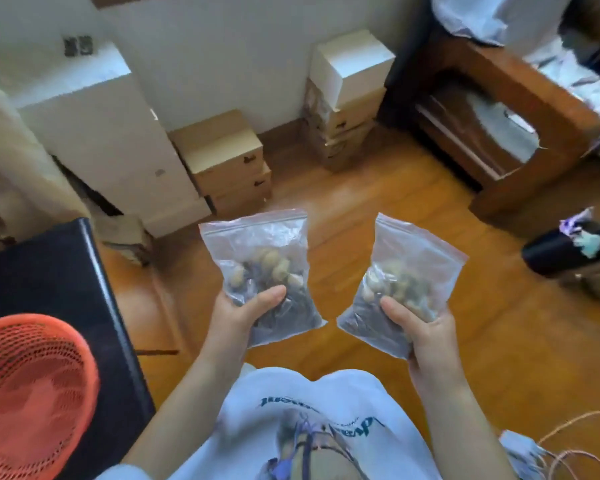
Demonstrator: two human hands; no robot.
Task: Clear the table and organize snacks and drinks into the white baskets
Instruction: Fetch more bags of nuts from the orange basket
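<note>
Head view, looking down over the person's chest. Left thumb [265,295] lies flat across the lower front of the left zip bag [262,271], the remaining fingers curled out of sight behind it; the left hand [238,315] thus pinches the bag by its weighted bottom. The right hand [426,336] grips the right zip bag [404,282] the same way, thumb in front, fingers behind. Both bags stand upright, seals uppermost, well apart from each other, held in the air above the wooden floor [378,202]. Each holds mixed nuts and dark pieces settled low.

No white basket is in view; a red mesh basket [32,393] sits on a dark table [49,278] to the left. Judged step: carrying snacks to their basket. Advice: keep the seals up, support the contents from below, and lay the bags flat side by side so neither spills nor is crushed.
</note>
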